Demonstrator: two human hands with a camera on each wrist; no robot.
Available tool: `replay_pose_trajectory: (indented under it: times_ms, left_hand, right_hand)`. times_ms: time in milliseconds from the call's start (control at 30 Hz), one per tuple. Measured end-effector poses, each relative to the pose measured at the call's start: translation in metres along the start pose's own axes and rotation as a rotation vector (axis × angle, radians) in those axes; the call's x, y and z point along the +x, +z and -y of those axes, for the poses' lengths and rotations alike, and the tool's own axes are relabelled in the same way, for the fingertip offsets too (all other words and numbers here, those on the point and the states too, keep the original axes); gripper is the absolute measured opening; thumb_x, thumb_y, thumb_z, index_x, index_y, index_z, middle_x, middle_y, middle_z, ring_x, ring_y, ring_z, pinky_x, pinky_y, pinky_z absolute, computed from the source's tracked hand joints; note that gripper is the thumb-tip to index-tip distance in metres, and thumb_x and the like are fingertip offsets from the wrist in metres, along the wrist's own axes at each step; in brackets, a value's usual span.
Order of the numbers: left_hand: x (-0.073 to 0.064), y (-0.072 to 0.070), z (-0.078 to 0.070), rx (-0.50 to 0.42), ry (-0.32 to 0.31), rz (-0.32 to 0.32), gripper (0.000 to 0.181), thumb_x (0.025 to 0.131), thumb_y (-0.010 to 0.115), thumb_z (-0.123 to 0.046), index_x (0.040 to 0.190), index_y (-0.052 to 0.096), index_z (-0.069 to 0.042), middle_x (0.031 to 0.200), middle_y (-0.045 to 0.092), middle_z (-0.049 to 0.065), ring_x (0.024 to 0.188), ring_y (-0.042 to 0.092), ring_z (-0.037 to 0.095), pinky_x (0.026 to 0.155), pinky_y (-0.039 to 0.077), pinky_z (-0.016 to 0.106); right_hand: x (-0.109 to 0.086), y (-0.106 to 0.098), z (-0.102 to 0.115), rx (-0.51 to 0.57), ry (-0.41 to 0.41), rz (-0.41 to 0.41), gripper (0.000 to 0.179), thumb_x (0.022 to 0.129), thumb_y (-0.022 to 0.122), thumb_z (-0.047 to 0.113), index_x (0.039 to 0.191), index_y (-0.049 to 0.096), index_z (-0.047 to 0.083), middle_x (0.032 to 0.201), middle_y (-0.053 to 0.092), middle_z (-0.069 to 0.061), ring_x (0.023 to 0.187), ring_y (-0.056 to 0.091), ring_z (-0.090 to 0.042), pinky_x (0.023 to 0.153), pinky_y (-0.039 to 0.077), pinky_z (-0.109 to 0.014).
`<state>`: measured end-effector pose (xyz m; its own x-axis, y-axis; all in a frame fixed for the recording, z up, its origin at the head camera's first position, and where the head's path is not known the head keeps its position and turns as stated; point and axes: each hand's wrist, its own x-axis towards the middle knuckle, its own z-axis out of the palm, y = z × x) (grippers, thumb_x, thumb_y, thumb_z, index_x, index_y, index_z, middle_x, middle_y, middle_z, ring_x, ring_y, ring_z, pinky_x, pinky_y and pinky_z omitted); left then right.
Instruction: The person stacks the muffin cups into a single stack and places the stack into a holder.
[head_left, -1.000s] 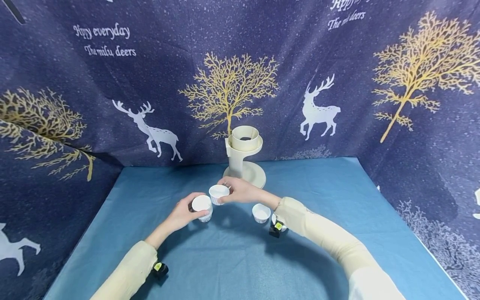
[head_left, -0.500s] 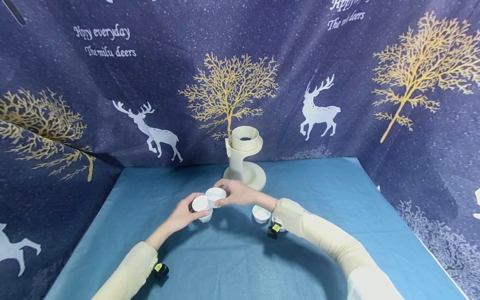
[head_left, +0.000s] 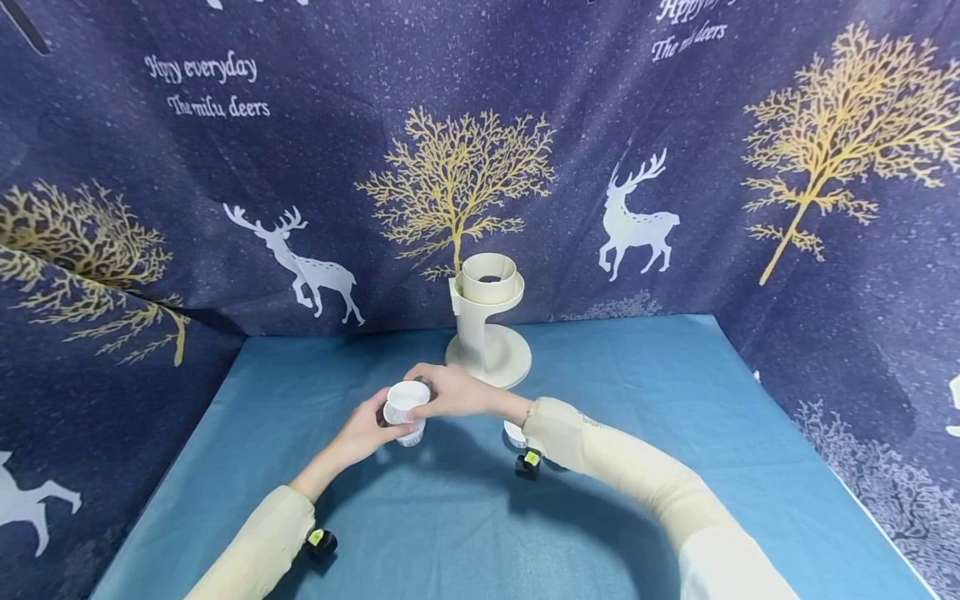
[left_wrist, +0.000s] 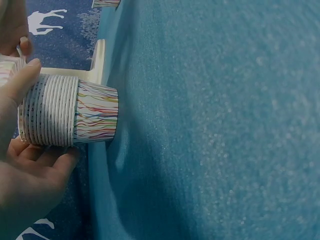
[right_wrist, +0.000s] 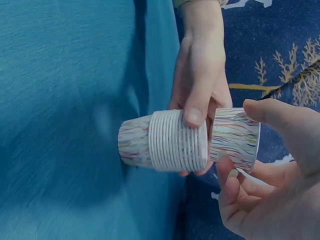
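My left hand [head_left: 362, 433] grips a stack of nested paper cups [left_wrist: 95, 111], white with coloured wavy lines, its rims packed close together. The stack stands upright near the blue cloth; whether its base touches cannot be told. A single paper cup [right_wrist: 235, 140] of the same pattern is pinched between the thumb and fingers of my right hand [head_left: 459, 392]. That cup is right above the stack's mouth, its base at or almost at the top rim. On the cloth, another white cup [head_left: 514, 434] is partly covered by my right sleeve.
Behind my hands stands a cream holder [head_left: 471, 329] with a round base and a ring bearing a short, wide tube [head_left: 489, 287]. A blue cloth [head_left: 465, 517] covers the table. Dark printed fabric [head_left: 315, 167] with deer and trees hangs at the back and sides.
My right hand has moved left with its single cup, from beside the stack to over its mouth. The left hand and stack have stayed put. My right sleeve now covers more of the table cups.
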<state>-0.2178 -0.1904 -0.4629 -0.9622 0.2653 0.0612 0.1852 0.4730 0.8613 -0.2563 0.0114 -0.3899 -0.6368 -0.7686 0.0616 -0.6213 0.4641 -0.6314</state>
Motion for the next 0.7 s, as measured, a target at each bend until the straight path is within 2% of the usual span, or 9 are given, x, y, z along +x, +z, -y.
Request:
replay_pose_trajectory:
  times_ms: [133,267,467,700]
  left_hand:
    - [-0.001,0.000,-0.001,0.005,-0.023,0.003,0.066,0.077,0.073,-0.031,0.131,0.042,-0.009,0.119,0.055,0.012,0.108,0.056,0.026,0.082,0.049,0.032]
    - [-0.002,0.000,-0.002,0.015,-0.019,-0.001,0.066,0.078,0.072,-0.030,0.131,0.041,-0.008,0.120,0.055,0.013,0.108,0.056,0.026,0.082,0.049,0.032]
    - [-0.003,0.001,-0.003,0.015,-0.025,0.000,0.067,0.078,0.072,-0.032,0.132,0.040,-0.007,0.120,0.055,0.013,0.104,0.057,0.024,0.078,0.049,0.028]
    - [-0.002,0.001,-0.003,0.040,-0.026,-0.014,0.063,0.078,0.072,-0.031,0.128,0.044,-0.005,0.115,0.058,0.012,0.099,0.057,0.021,0.076,0.048,0.028]
  right_hand:
    - [0.005,0.006,0.002,-0.003,0.022,0.020,0.046,0.081,0.068,0.032,0.119,0.050,0.014,0.094,0.060,0.002,0.068,0.053,-0.006,0.060,0.045,-0.016]
    - [0.009,0.009,0.001,-0.008,0.042,0.018,0.046,0.081,0.068,0.033,0.119,0.050,0.014,0.096,0.061,0.001,0.069,0.055,-0.006,0.061,0.046,-0.017]
    - [0.013,0.013,0.000,-0.074,0.032,-0.012,0.045,0.080,0.069,0.035,0.116,0.052,0.014,0.095,0.062,0.003,0.070,0.055,-0.004,0.063,0.044,-0.015]
    - [0.018,0.015,0.003,-0.112,0.046,-0.008,0.046,0.079,0.069,0.036,0.117,0.052,0.017,0.098,0.062,0.003,0.074,0.056,-0.004,0.065,0.043,-0.015]
